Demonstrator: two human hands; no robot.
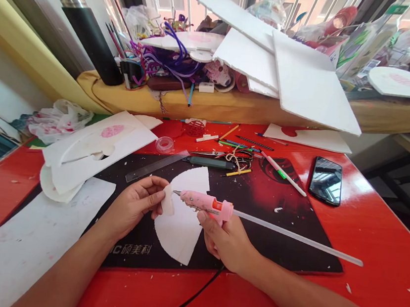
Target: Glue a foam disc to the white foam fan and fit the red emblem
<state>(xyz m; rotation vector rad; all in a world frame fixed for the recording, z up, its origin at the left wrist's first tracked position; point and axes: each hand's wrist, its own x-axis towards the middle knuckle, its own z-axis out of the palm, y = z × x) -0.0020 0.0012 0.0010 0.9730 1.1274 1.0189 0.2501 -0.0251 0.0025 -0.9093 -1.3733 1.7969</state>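
Observation:
Between thumb and fingers, my left hand (142,203) pinches a small white foam piece (169,200). My right hand (229,241) is wrapped round the handle of a pink glue gun (204,202). Its metal nozzle points left and is at the edge of the foam piece; whether it touches I cannot tell. A long translucent glue stick (299,235) sticks out of the gun's back. Beneath both hands a white fan-shaped foam sheet (180,230) lies on the black mat (264,245). The gun's dark cord (190,298) runs toward the front edge.
Cut foam boards (97,145) and a white sheet (39,228) lie at left. Behind the fan shape are a clear ruler (156,166), a dark green cutter (209,162), scissors (208,153) and several pens. A phone (326,181) lies right. White boards (311,82) overhang the cluttered ledge.

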